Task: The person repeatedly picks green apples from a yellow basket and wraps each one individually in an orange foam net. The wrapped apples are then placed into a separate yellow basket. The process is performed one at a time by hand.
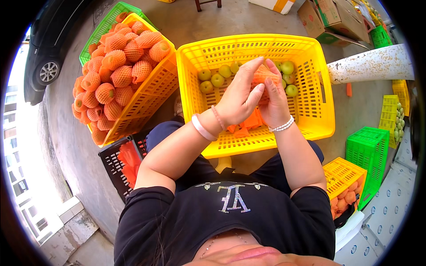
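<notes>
Both hands are raised over a yellow plastic crate (pixel 319 128) set before me. Between my left hand (pixel 240 93) and my right hand (pixel 275 103) sits an orange foam fruit net (pixel 261 75), cupped from both sides. Fingers cover much of it, so I cannot tell whether a fruit is inside. Bare yellow-green round fruits, apple-like (pixel 217 80), lie on the crate floor to the left of the hands, and several more (pixel 287 67) to the right. Loose orange foam nets (pixel 251 121) are heaped at the crate's near side, below my hands.
At left, a tilted yellow crate (pixel 149 103) is piled with net-wrapped fruits (pixel 116 59); a green crate (pixel 103 30) is behind it. A black crate (pixel 111 166) holds red-orange nets. On the right are a white post (pixel 369 65), green crate (pixel 366 163), yellow crate (pixel 342 176) and cardboard boxes (pixel 342 20).
</notes>
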A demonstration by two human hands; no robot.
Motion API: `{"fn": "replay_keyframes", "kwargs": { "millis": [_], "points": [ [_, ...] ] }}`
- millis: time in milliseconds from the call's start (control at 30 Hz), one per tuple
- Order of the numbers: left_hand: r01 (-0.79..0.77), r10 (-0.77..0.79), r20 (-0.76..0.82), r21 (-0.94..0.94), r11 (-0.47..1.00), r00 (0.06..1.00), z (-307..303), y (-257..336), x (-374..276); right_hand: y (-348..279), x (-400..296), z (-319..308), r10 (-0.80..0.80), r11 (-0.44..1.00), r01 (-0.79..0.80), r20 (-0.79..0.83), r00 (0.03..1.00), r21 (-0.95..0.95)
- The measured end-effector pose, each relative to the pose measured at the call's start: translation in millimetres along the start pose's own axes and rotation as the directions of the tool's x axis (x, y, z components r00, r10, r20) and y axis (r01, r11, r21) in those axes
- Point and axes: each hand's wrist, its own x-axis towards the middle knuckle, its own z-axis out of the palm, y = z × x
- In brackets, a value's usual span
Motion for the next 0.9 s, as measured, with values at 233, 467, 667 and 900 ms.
{"fn": "replay_keyframes", "kwargs": {
  "millis": [233,467,667,900],
  "points": [
    [0.322,-0.378,-0.117,-0.333,0.886,0.918,-7,-10,6,-20,13,-1,0.109,0.952,-0.097,-0.027,0.994,0.290],
    [0.389,-0.390,0.019,-0.117,0.914,0.921,-2,-5,0,-13,13,-6,-0.034,0.999,0.035,-0.104,0.994,0.012],
    [0.303,-0.301,0.047,-0.253,0.919,0.952,-14,-3,-3,-15,14,-7,-0.094,0.986,0.087,-0.038,0.995,-0.143],
    [0.342,-0.601,-0.027,-0.801,0.491,0.799,-29,-9,10,-20,16,-13,-0.136,0.985,0.131,-0.032,0.990,-0.112]
  ]
}}
